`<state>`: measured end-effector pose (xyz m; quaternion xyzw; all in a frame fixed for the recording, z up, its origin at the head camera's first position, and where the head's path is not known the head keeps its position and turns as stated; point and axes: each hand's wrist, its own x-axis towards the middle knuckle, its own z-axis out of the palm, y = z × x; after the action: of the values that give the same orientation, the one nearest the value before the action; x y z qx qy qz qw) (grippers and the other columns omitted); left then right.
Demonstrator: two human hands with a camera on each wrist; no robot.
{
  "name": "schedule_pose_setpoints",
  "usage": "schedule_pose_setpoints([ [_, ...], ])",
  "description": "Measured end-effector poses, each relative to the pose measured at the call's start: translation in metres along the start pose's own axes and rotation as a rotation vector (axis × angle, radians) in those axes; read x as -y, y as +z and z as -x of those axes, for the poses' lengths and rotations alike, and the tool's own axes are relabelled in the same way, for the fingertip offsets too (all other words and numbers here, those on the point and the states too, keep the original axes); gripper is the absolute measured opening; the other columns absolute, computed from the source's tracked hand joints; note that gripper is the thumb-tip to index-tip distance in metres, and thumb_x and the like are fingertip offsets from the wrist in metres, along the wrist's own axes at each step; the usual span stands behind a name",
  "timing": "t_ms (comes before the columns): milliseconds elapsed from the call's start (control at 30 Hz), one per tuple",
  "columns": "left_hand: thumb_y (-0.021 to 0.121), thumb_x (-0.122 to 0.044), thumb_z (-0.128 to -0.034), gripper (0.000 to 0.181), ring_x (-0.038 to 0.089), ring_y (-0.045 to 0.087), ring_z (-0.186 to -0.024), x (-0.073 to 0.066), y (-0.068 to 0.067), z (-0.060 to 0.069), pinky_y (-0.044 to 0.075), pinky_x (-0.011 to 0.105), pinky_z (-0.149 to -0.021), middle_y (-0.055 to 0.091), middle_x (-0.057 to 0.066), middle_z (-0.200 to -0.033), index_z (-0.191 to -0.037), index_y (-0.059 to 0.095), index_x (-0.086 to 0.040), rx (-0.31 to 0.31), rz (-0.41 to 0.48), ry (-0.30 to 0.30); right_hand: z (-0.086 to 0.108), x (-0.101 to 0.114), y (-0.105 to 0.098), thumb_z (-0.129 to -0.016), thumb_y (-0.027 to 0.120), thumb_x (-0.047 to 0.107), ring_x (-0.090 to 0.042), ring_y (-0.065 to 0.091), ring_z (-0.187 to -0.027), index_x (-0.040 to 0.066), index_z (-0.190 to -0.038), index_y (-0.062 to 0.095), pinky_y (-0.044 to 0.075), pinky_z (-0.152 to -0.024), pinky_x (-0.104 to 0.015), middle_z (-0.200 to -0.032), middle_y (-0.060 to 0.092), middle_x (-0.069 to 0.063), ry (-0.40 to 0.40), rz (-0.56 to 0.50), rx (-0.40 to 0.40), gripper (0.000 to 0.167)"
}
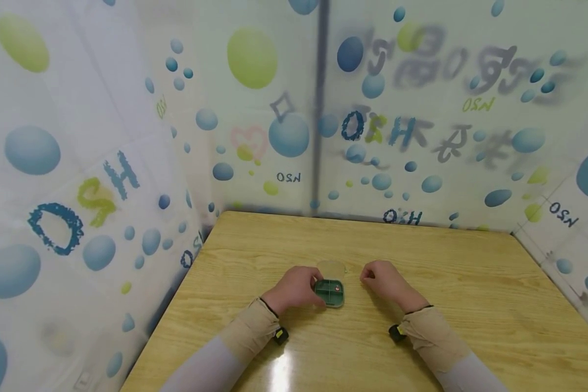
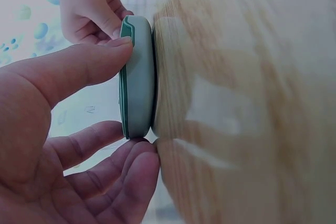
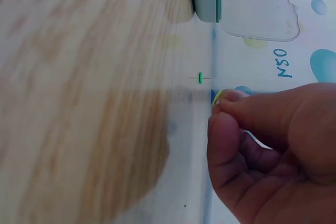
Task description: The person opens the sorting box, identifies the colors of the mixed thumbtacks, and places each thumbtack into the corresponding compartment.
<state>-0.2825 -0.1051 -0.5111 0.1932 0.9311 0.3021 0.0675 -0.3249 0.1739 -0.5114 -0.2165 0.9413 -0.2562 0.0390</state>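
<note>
A small green pill box [image 1: 329, 302] rests on the table, its clear lid [image 1: 332, 267] swung back on the far side. Dividers split its inside, and a tiny red-and-white piece [image 1: 337, 288] lies in the far right compartment. My left hand [image 1: 294, 288] grips the box from the left, thumb on the near side and fingers at the far side. Off to the right of the box, my right hand [image 1: 386, 282] pinches a tiny yellow piece [image 3: 218, 97] between thumb and forefinger. Most of that piece is hidden by the fingertips.
The wooden table [image 1: 446, 272] extends to both sides of my arms and in front. Behind it and at the left hangs a pale curtain [image 1: 255, 136] printed with blue and green dots. Each wrist carries a strapped camera, such as the black one [image 1: 397, 333] on the right.
</note>
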Motion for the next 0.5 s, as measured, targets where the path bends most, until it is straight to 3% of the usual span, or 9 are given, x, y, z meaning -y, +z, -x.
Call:
schedule_pose_setpoints([
  [300, 0.098, -0.032, -0.0724, 0.055, 0.008, 0.061, -0.079, 0.0, 0.0, 0.0, 0.053, 0.028, -0.075, 0.072, -0.003, -0.092, -0.119, 0.076, -0.013, -0.002, 0.01, 0.004, 0.0, -0.003, -0.01, -0.105, 0.065, 0.007, -0.017, 0.058, -0.072, 0.0, -0.099, 0.075, 0.052, -0.066, -0.032, -0.082, 0.067, -0.006, -0.004, -0.348, 0.035, 0.013],
  [500, 0.099, -0.032, -0.0722, 0.054, 0.008, 0.062, -0.079, 0.001, 0.0, -0.001, 0.053, 0.027, -0.075, 0.073, -0.002, -0.093, -0.118, 0.076, -0.013, -0.007, -0.001, 0.011, 0.002, -0.002, -0.017, -0.108, 0.061, 0.007, -0.017, 0.062, -0.081, -0.013, -0.114, 0.068, 0.06, -0.079, -0.04, -0.094, 0.067, -0.013, -0.032, -0.6, 0.041, 0.022],
])
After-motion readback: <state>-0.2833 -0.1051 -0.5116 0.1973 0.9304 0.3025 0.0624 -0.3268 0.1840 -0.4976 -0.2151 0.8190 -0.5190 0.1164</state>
